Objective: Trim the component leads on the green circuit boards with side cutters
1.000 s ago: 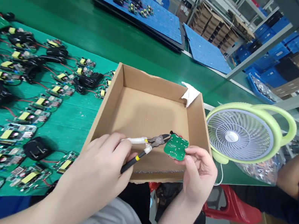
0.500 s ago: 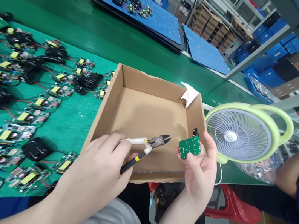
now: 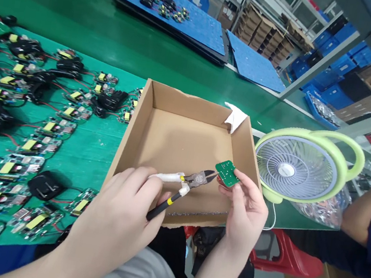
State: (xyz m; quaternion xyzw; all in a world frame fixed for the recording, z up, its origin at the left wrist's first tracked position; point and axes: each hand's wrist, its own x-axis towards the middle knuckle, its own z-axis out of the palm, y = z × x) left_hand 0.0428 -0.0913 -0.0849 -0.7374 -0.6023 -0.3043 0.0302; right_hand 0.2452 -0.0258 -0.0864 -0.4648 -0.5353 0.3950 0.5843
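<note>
My left hand [image 3: 128,200] is closed around the handles of a pair of diagonal cutters [image 3: 195,179], one handle wrapped in white, the other black with a yellow band. The cutter jaws point right and look slightly parted, their tips close beside the left edge of a small green circuit board [image 3: 227,173]. I cannot tell whether they touch it. My right hand [image 3: 247,206] pinches that board between thumb and fingers, its soldered face toward me. Both hands are over the near part of an open cardboard box [image 3: 186,134]; bits of clippings [image 3: 197,213] lie along its near side.
Several circuit boards with yellow parts [image 3: 38,221] and black plug housings [image 3: 45,185] cover the green mat on the left. A light-green fan [image 3: 295,164] stands right of the box. Blue foam sheets [image 3: 191,21] lie behind. Another person's arm [image 3: 370,203] rests at far right.
My right hand has turned the board and brought it left to the cutter tips. The black part behind the board is now out of sight. My left hand has barely moved.
</note>
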